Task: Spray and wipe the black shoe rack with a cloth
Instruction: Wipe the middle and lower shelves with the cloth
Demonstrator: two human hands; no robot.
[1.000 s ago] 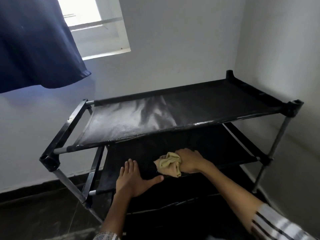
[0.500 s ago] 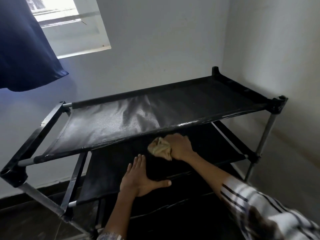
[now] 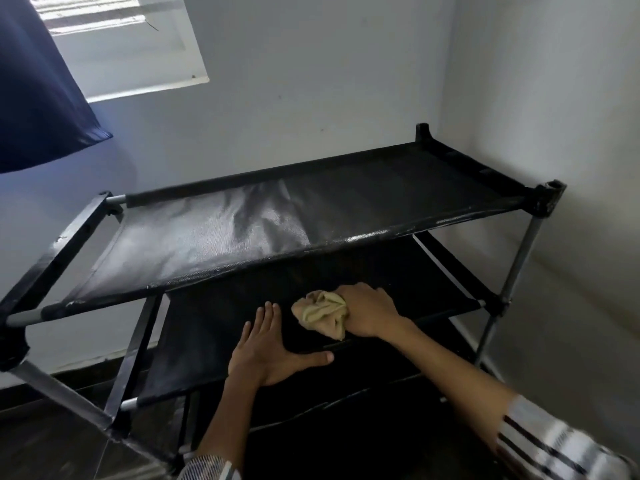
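Both forearms are bare below pushed-up sleeves — the right sleeve [image 3: 550,445] white with dark stripes in a plaid pattern, the left sleeve [image 3: 207,467] showing only a finely striped cuff edge.

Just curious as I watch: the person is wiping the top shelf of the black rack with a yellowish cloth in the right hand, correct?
Not quite. The head view shows the right hand pressing the yellowish cloth on the second shelf, under the top shelf.

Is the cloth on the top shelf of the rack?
No, the right hand presses the cloth on the second shelf.
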